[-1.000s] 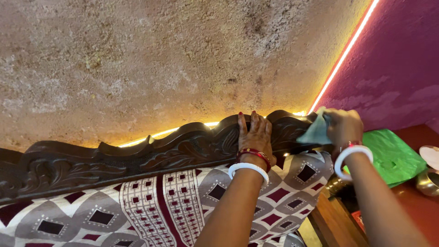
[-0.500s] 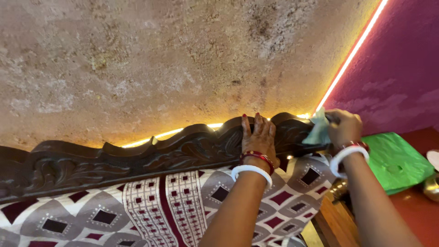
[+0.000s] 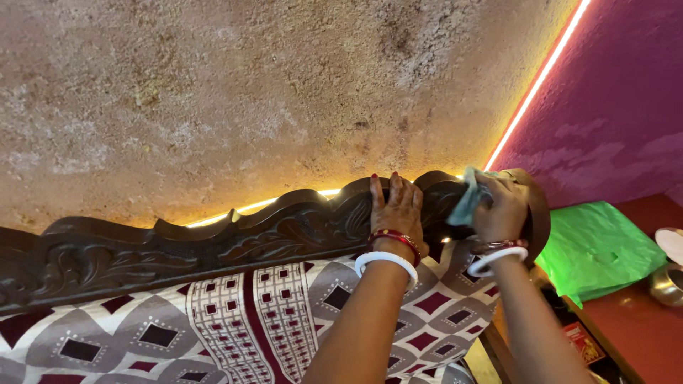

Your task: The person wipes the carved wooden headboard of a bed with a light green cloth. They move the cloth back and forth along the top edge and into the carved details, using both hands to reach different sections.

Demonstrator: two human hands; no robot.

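A: what's in shot, biggest first?
B: dark carved wooden headboard [image 3: 213, 245] under a rough beige wall, patterned maroon-and-grey cushion [image 3: 249, 320] below it.
A: hands?
B: left hand [image 3: 396, 210] lies open, flat on the top rail. Right hand [image 3: 501, 206] is closed round a crumpled pale-green cloth [image 3: 466, 203], pressed against the headboard's right end.

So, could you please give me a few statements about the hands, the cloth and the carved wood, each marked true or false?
1. The left hand rests flat on the carved wooden rail. True.
2. The right hand holds a red cloth. False: the cloth is pale green.
3. The green sheet lies right of the right hand. True.
4. Both wrists are bare. False: each wears bangles.
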